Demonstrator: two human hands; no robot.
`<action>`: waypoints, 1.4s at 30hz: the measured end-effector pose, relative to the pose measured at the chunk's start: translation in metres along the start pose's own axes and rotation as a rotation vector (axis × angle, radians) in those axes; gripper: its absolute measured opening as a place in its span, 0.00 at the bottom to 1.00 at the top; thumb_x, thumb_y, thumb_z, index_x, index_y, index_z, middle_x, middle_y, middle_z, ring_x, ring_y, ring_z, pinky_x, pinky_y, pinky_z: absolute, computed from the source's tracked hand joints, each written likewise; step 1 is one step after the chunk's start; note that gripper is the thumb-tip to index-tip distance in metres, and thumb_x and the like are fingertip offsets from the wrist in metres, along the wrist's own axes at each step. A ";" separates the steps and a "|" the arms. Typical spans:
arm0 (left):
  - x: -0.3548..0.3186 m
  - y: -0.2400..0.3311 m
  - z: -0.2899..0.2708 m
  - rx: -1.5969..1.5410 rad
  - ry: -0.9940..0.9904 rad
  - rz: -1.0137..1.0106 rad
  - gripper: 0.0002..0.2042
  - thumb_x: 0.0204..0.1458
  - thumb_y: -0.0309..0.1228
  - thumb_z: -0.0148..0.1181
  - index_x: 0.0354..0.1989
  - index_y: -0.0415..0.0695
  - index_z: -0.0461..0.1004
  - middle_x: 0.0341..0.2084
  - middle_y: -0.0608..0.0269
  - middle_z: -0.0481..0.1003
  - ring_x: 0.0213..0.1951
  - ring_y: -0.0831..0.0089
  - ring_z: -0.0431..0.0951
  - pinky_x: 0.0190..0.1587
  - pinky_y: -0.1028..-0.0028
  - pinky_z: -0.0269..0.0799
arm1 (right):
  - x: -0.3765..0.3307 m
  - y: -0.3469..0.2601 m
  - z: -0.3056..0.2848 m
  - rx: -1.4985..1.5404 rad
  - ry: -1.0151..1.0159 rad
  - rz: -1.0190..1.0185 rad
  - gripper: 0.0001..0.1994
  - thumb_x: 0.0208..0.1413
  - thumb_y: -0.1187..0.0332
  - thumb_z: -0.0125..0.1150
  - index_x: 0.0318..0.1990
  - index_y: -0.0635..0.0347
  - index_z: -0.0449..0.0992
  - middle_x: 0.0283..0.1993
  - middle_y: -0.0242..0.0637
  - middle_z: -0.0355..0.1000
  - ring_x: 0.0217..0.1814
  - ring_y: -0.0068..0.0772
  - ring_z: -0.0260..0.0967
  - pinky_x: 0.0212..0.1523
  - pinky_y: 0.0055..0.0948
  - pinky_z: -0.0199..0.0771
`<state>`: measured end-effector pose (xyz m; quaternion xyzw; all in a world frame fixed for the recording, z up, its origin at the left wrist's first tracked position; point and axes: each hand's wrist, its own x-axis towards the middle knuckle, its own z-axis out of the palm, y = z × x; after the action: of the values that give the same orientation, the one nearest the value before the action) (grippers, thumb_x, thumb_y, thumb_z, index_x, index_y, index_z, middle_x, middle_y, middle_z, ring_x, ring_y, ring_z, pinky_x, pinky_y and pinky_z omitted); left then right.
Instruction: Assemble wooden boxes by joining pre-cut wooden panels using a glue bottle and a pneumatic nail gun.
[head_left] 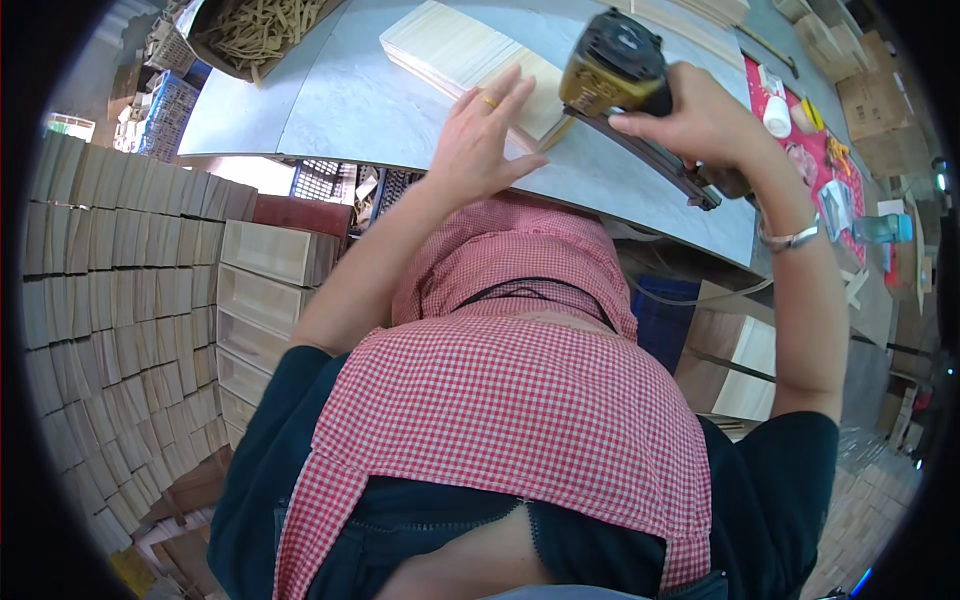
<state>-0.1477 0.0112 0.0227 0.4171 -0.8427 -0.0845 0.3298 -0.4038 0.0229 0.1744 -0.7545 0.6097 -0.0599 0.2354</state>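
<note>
My left hand (pixel 483 135) lies with fingers spread on the near right end of a pale wooden piece (pixel 450 45), which looks like a flat box or layered boards. My right hand (pixel 700 115) grips a nail gun (pixel 615 75) with a gold and black head. The nail gun is raised beside the right end of the wooden piece, and its long magazine slants down to the right. I cannot tell whether its nose touches the wood. Both hands are over a light grey worktable (pixel 340 110).
A bin of thin wooden strips (pixel 262 30) stands at the table's far left. Tall stacks of wooden pieces (pixel 120 280) and open wooden boxes (pixel 262 255) rise on my left. At right, a red cloth (pixel 835 190) bears a white bottle (pixel 776 115) and a teal-lidded jar (pixel 885 228). A hose (pixel 700 300) hangs below the table.
</note>
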 end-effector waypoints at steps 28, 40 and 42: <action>0.100 0.013 0.015 0.468 -0.273 -0.088 0.37 0.38 0.61 0.69 0.45 0.38 0.78 0.39 0.55 0.78 0.39 0.61 0.75 0.42 0.63 0.71 | -0.023 0.011 -0.024 0.234 0.120 0.383 0.25 0.57 0.55 0.69 0.46 0.74 0.75 0.21 0.37 0.71 0.11 0.21 0.59 0.13 0.21 0.62; 0.101 0.017 0.011 0.445 -0.340 -0.120 0.40 0.37 0.63 0.70 0.47 0.37 0.77 0.42 0.53 0.77 0.41 0.60 0.75 0.44 0.61 0.72 | -0.013 0.006 -0.029 0.163 0.029 0.409 0.25 0.58 0.54 0.68 0.46 0.74 0.76 0.18 0.35 0.69 0.11 0.20 0.59 0.13 0.20 0.62; 0.097 0.013 0.011 0.415 -0.309 -0.103 0.41 0.36 0.63 0.71 0.48 0.36 0.76 0.43 0.53 0.77 0.42 0.59 0.76 0.45 0.60 0.72 | -0.012 0.003 -0.031 0.162 0.022 0.410 0.25 0.58 0.54 0.68 0.46 0.75 0.75 0.18 0.33 0.68 0.11 0.19 0.58 0.13 0.20 0.61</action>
<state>-0.2055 -0.0554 0.0670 0.5002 -0.8601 0.0108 0.1001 -0.4213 0.0246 0.2031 -0.5928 0.7460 -0.0680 0.2957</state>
